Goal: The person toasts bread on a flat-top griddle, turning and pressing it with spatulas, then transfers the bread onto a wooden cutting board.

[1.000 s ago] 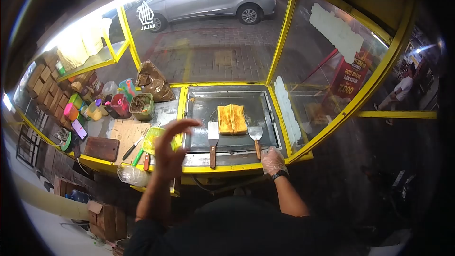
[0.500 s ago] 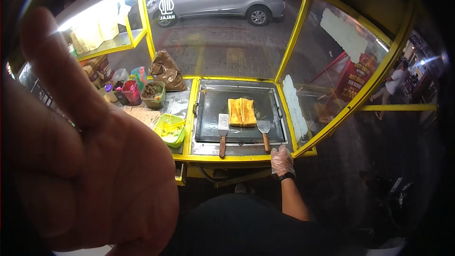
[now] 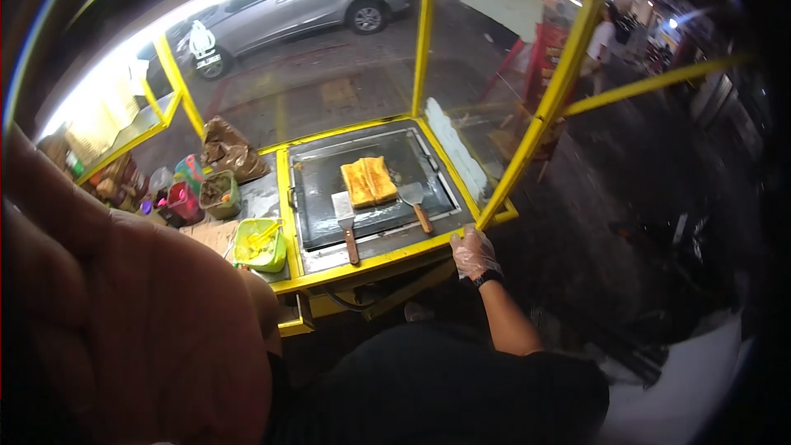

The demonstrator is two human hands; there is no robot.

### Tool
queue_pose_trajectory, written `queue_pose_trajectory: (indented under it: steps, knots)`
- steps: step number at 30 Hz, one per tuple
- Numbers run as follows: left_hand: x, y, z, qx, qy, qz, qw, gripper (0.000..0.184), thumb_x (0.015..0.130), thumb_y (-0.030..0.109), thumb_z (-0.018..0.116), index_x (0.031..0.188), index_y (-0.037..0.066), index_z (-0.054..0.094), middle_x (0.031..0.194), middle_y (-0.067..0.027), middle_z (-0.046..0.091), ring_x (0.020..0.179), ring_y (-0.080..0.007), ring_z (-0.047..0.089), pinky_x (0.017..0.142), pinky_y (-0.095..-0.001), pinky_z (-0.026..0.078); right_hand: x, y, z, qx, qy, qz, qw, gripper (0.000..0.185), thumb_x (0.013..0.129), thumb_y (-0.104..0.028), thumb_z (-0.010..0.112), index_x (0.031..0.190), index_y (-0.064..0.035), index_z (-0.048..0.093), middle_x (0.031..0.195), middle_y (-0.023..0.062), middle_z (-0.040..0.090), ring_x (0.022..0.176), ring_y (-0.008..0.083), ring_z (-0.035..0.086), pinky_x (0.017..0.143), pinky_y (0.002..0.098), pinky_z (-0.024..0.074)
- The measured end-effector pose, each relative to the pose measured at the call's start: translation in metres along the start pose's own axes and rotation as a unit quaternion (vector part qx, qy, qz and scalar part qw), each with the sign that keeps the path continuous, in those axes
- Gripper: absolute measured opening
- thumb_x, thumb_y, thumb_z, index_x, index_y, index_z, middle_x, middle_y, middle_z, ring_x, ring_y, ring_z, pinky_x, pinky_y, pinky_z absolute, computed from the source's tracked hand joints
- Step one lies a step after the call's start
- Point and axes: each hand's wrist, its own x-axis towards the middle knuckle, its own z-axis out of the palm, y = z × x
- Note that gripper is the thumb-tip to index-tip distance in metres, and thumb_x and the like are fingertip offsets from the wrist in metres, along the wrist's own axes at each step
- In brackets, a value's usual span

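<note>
My bare left hand (image 3: 156, 330) is raised very close to the camera and fills the lower left, palm in view. It looks open, with nothing visible in it; its fingertips run out of sight. My right hand (image 3: 475, 255), in a clear plastic glove, is closed on the front corner of the cart's yellow edge (image 3: 412, 253). Beyond it, toasted bread (image 3: 368, 181) lies on a flat griddle (image 3: 317, 169). Two wooden-handled spatulas rest there: one (image 3: 346, 227) in front of the bread, the other (image 3: 416, 206) at its right.
Left of the griddle stands a green tub (image 3: 259, 245) of yellow spread. Behind it are several filling containers (image 3: 218, 195) and a brown plastic bag (image 3: 231, 152). Yellow-framed glass panels surround the cart. Outside are a silver car (image 3: 305, 4) and a person (image 3: 599, 49).
The view has turned right and tilted, so the cart appears shifted left. My left hand sits lower, its raised finger now at the frame's left edge. My right hand stays by the cart's corner.
</note>
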Motion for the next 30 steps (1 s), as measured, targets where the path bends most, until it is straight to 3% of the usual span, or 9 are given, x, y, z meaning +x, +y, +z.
queue_pose_trajectory:
  steps: [3, 4, 11, 15, 20, 21, 24, 27, 30]
  knots:
    - [-0.005, -0.003, 0.014, -0.025, 0.002, -0.017, 1.000, 0.035, 0.086, 0.024, 0.055, 0.112, 0.003, 0.045, 0.106, -0.0156, 0.048, 0.094, -0.0251, 0.041, 0.081, -0.0382, 0.032, -0.006, 0.006, -0.009, -0.007, 0.010, 0.004, 1.000, 0.045, 0.091, -0.036, 0.054, 0.115, 0.0028, 0.055, 0.105, 0.0291, 0.065, 0.103, 0.0449, 0.061, 0.090, 0.0501, 0.0483]
    - [-0.006, -0.001, 0.017, -0.031, 0.006, -0.019, 0.999, 0.033, 0.086, 0.022, 0.056, 0.111, 0.003, 0.046, 0.104, -0.0151, 0.049, 0.092, -0.0243, 0.042, 0.079, -0.0374, 0.033, -0.008, 0.011, -0.006, 0.012, 0.055, 0.007, 0.998, 0.036, 0.089, -0.032, 0.059, 0.097, 0.0030, 0.060, 0.098, 0.0290, 0.065, 0.098, 0.0448, 0.062, 0.085, 0.0510, 0.0493]
    - [-0.048, 0.041, 0.029, -0.042, 0.089, -0.045, 0.994, 0.018, 0.085, 0.010, 0.060, 0.100, 0.001, 0.055, 0.091, -0.0110, 0.058, 0.079, -0.0186, 0.051, 0.070, -0.0319, 0.041, -0.042, 0.028, -0.032, 0.008, 0.049, 0.023, 0.999, 0.038, 0.090, -0.033, 0.056, 0.102, 0.0024, 0.064, 0.105, 0.0276, 0.065, 0.100, 0.0426, 0.063, 0.088, 0.0487, 0.0503]
    - [-0.110, 0.056, 0.038, 0.034, 0.117, -0.277, 0.953, 0.011, 0.084, 0.003, 0.062, 0.094, 0.000, 0.060, 0.084, -0.0087, 0.062, 0.071, -0.0153, 0.056, 0.064, -0.0288, 0.045, -0.062, 0.032, -0.044, 0.033, 0.037, 0.072, 0.996, 0.037, 0.091, -0.032, 0.057, 0.102, 0.0023, 0.063, 0.110, 0.0267, 0.064, 0.107, 0.0414, 0.061, 0.092, 0.0476, 0.0489]
    - [-0.242, 0.054, 0.092, -0.115, -0.143, -0.618, 0.765, 0.009, 0.087, 0.002, 0.066, 0.094, -0.002, 0.068, 0.086, -0.0093, 0.070, 0.073, -0.0149, 0.064, 0.065, -0.0276, 0.050, -0.079, 0.048, -0.049, 0.036, 0.064, 0.095, 0.993, 0.036, 0.092, -0.032, 0.057, 0.102, 0.0020, 0.064, 0.111, 0.0265, 0.064, 0.109, 0.0414, 0.060, 0.093, 0.0473, 0.0482]
    - [-0.275, 0.056, 0.101, -0.104, -0.251, -0.574, 0.773, 0.011, 0.087, 0.003, 0.066, 0.097, -0.001, 0.068, 0.085, -0.0100, 0.070, 0.074, -0.0157, 0.066, 0.066, -0.0286, 0.051, -0.082, 0.055, -0.049, 0.035, 0.070, 0.095, 0.992, 0.036, 0.092, -0.032, 0.057, 0.102, 0.0021, 0.064, 0.111, 0.0265, 0.064, 0.109, 0.0414, 0.060, 0.094, 0.0472, 0.0482]
    - [-0.359, 0.073, 0.115, -0.098, -0.547, -0.513, 0.655, 0.021, 0.087, 0.019, 0.065, 0.106, 0.008, 0.068, 0.088, -0.0149, 0.072, 0.081, -0.0301, 0.071, 0.072, -0.0398, 0.055, -0.097, 0.067, -0.057, 0.030, 0.086, 0.106, 0.990, 0.036, 0.092, -0.032, 0.056, 0.101, 0.0025, 0.063, 0.110, 0.0267, 0.064, 0.108, 0.0415, 0.060, 0.093, 0.0471, 0.0483]
    - [-0.409, 0.099, 0.117, -0.142, -0.616, -0.576, 0.518, 0.026, 0.085, 0.023, 0.062, 0.107, 0.010, 0.068, 0.095, -0.0167, 0.071, 0.090, -0.0360, 0.068, 0.079, -0.0450, 0.054, -0.115, 0.075, -0.065, 0.026, 0.093, 0.120, 0.988, 0.036, 0.093, -0.031, 0.056, 0.101, 0.0025, 0.063, 0.109, 0.0266, 0.064, 0.108, 0.0415, 0.060, 0.092, 0.0471, 0.0485]
    - [-0.451, 0.117, 0.114, -0.220, -0.623, -0.532, 0.530, 0.030, 0.082, 0.019, 0.060, 0.109, 0.009, 0.067, 0.100, -0.0180, 0.071, 0.096, -0.0364, 0.068, 0.083, -0.0458, 0.053, -0.131, 0.088, -0.063, 0.021, 0.104, 0.127, 0.986, 0.034, 0.093, -0.031, 0.056, 0.100, 0.0024, 0.063, 0.108, 0.0261, 0.065, 0.107, 0.0414, 0.061, 0.092, 0.0471, 0.0486]
